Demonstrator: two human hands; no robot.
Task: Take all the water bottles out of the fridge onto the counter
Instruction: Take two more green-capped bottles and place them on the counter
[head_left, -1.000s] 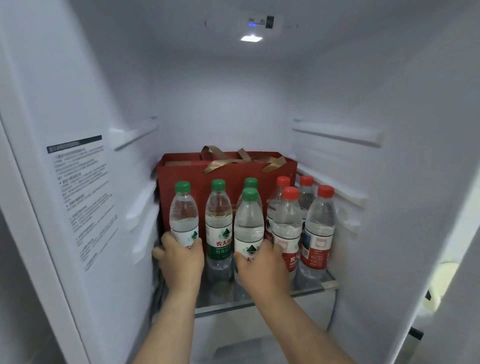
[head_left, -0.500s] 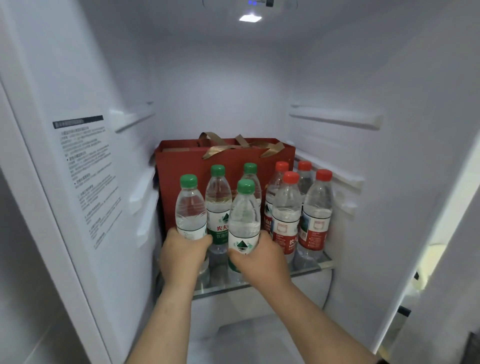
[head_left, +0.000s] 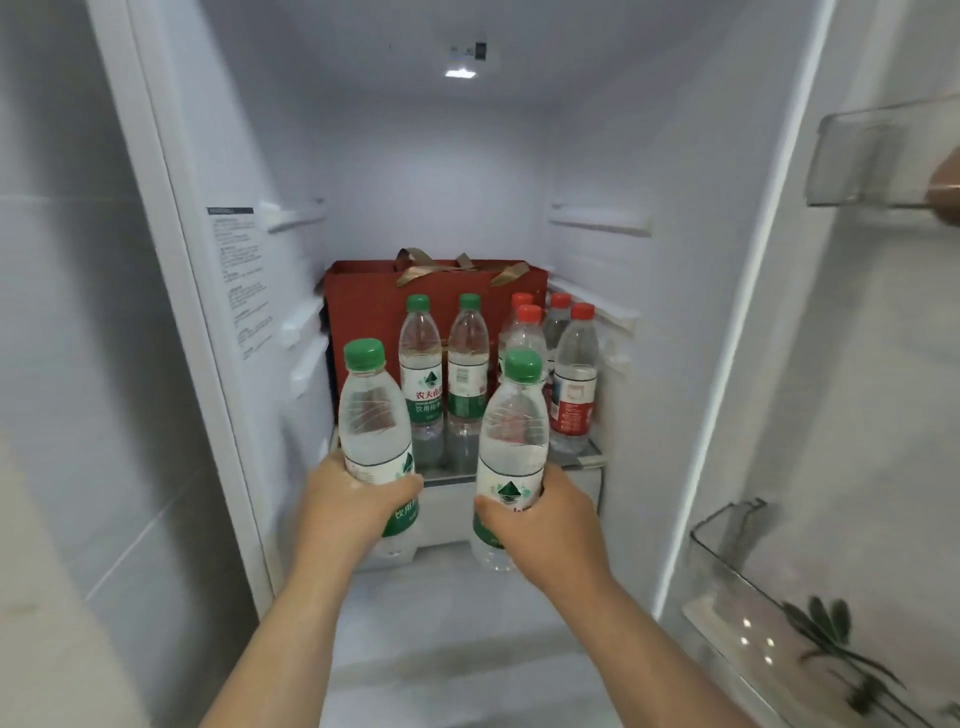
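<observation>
I hold two green-capped water bottles upright in front of the open fridge. My left hand (head_left: 353, 501) grips the left bottle (head_left: 371, 415) around its lower label. My right hand (head_left: 545, 514) grips the right bottle (head_left: 514, 431) the same way. Both bottles are off the glass shelf (head_left: 584, 460) and nearer to me than it. On the shelf stand two more green-capped bottles (head_left: 422, 374) (head_left: 467, 364) and several red-capped bottles (head_left: 574, 374) to their right.
A red gift bag (head_left: 363, 301) with gold ribbon handles stands behind the bottles. The fridge's left wall (head_left: 234, 270) carries a printed label. The open door on the right has clear plastic bins (head_left: 737, 587) (head_left: 872, 156). A tiled wall lies at the left.
Both hands have pulled their green-capped bottles off the shelf and toward me. The camera has backed away, so the fridge door and its bins now show.
</observation>
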